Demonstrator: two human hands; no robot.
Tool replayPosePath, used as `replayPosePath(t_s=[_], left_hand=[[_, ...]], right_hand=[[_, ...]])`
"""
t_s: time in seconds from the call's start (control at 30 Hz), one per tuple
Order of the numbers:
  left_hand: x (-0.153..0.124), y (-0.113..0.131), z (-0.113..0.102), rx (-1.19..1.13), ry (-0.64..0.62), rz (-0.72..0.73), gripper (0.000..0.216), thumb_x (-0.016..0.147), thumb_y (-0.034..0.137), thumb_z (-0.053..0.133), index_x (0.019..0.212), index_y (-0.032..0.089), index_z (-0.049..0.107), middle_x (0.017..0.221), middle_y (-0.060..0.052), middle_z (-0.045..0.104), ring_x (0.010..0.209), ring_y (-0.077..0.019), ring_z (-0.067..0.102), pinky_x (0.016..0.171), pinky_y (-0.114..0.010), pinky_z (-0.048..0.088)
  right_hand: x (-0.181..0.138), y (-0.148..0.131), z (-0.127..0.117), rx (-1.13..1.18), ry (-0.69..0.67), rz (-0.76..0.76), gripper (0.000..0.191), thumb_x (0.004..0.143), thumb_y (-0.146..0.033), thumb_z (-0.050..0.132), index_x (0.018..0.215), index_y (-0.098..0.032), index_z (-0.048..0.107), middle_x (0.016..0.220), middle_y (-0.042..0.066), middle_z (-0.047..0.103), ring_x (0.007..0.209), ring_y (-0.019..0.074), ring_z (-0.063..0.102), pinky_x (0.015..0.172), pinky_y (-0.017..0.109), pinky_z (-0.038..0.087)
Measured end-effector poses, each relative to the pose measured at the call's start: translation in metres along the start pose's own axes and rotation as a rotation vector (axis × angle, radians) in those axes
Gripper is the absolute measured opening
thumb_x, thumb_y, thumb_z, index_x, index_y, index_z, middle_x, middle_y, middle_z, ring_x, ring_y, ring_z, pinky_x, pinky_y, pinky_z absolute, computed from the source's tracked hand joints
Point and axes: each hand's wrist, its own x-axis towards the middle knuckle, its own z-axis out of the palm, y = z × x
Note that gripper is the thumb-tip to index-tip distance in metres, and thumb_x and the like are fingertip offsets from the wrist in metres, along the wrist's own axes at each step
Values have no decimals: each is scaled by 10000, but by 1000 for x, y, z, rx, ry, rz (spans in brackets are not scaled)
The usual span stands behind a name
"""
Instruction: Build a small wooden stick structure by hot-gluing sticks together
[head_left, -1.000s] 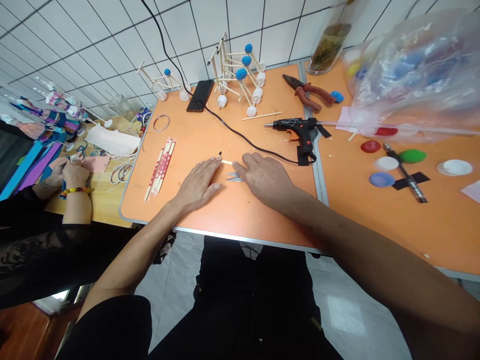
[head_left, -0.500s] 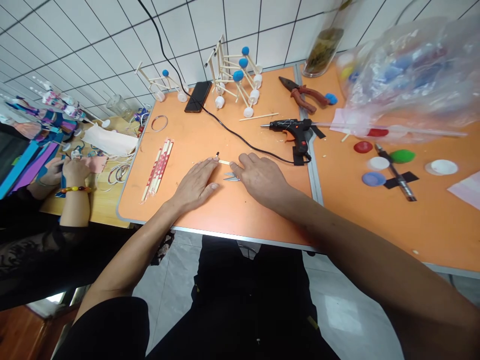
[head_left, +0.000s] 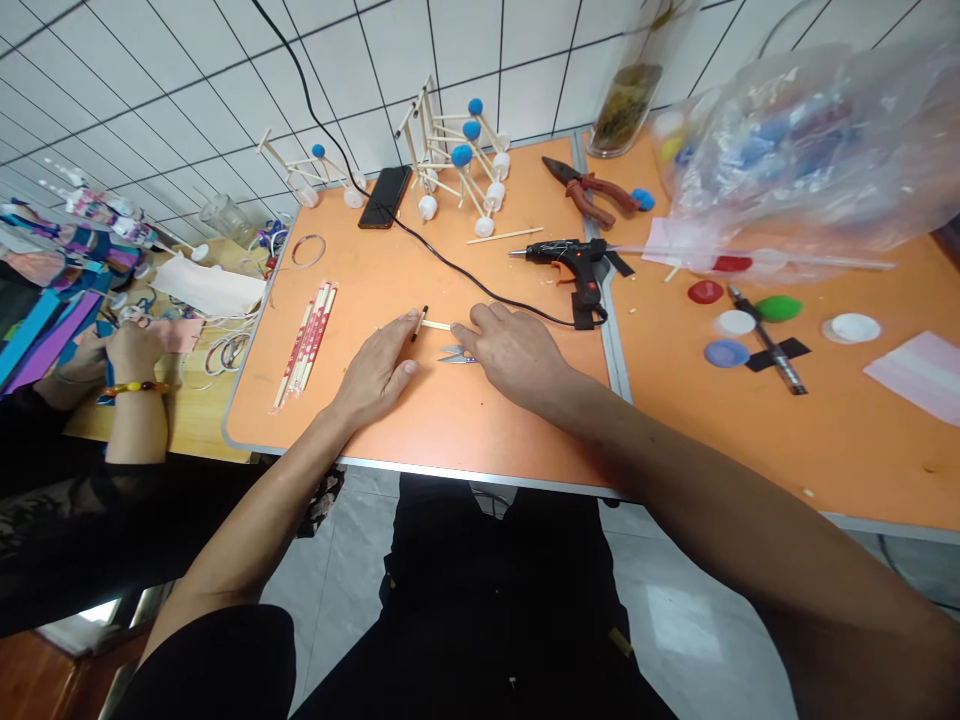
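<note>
White tiles (head_left: pixel 465 50) behind our orange tabletop (head_left: pixel 427 430) — left hand (head_left: pixel 373 372) flat, thumb spread, toward the front edge; right hand (head_left: pixel 517 355) touching a stick (head_left: pixel 438 325), grip unclear.

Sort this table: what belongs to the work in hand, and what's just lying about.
Likely in the work:
- pale stick between left hand and right hand
- dark-ended stick
- metal blades
- glue gun
- wrapped sticks

Apparently lying about:
- phone
- pale sheet
</note>
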Motion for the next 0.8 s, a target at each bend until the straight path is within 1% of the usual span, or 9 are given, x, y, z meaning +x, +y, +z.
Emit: replayPosePath(t_s=[0.17, 0.27, 0.37, 0.43, 0.47, 0.5, 0.6, 0.7, 0.8], left_hand=[[-3, 1, 1, 9, 139, -71, 814, 1189, 772, 295, 1690, 180, 543, 1636, -214, 708, 1548, -349, 667, 1295, -588, 537], [-2, 3, 2, 22, 236, -92, 691, 1201, 722, 350, 1573, 208, 624, 1453, -183, 795, 1386, -323, 744, 1207, -566, 592], [0, -1, -1, 29, 395, -136, 501, 1212, 600, 419, 1415, 232, 690, 1246, -143, 816, 1191, -287, 776, 1086, -512, 637], [1, -9, -5, 40, 507, -187, 379, 1197, 484, 471, 1355, 236, 711, 1187, -125, 803, 1137, -270, 768, 1032, -476, 641], [1, -14, -6, 56, 543, -218, 318, 1174, 414, 507, 1322, 238, 726, 1172, -117, 798, 1127, -266, 762, 1019, -467, 637], [1, -18, -8, 80, 561, -245, 263, 1140, 346, 541, 1263, 239, 747, 1150, -108, 793, 1110, -267, 757, 1002, -462, 630], [1, -27, -11, 129, 528, -321, 182, 1032, 194, 618, 1086, 235, 786, 1086, -97, 777, 1057, -273, 742, 936, -441, 587], [2, -25, -13, 119, 486, -369, 148, 976, 130, 679, 984, 229, 788, 1014, -90, 752, 983, -270, 707, 879, -424, 528], [12, -20, -20, 84, 463, -406, 141, 925, 100, 730, 870, 226, 763, 916, -60, 708, 893, -252, 651, 839, -403, 472]], right_hand=[[1, 5, -4, -1, -12, 41, 428, 1085, 24, 434, 1353, -125, 732, 1307, 196, 733, 1152, 320, 666, 792, 410, 357], [2, 7, -8, 2, -2, 67, 435, 1068, 45, 424, 1329, -121, 731, 1301, 205, 743, 1142, 319, 675, 751, 411, 329], [2, 7, -13, 10, 26, 116, 447, 1061, 52, 413, 1322, -131, 727, 1272, 199, 763, 1123, 315, 694, 715, 414, 298], [1, 7, -18, 14, 45, 143, 441, 1063, 44, 416, 1318, -137, 727, 1244, 198, 780, 1108, 321, 709, 701, 415, 291], [1, 6, -20, 14, 56, 152, 437, 1066, 37, 417, 1320, -138, 728, 1232, 198, 787, 1102, 325, 717, 695, 415, 289], [1, 6, -21, 13, 66, 157, 434, 1069, 31, 419, 1320, -139, 729, 1220, 198, 793, 1094, 327, 725, 688, 414, 286], [1, 7, -24, 12, 87, 160, 436, 1060, 28, 432, 1319, -146, 738, 1192, 191, 809, 1073, 327, 748, 671, 407, 278], [2, 9, -21, 17, 121, 163, 418, 1057, 15, 454, 1300, -151, 751, 1174, 182, 819, 1060, 326, 764, 669, 405, 278], [3, 11, -19, 21, 166, 177, 390, 1092, -24, 444, 1269, -161, 764, 1146, 172, 826, 1036, 319, 768, 682, 403, 301]])
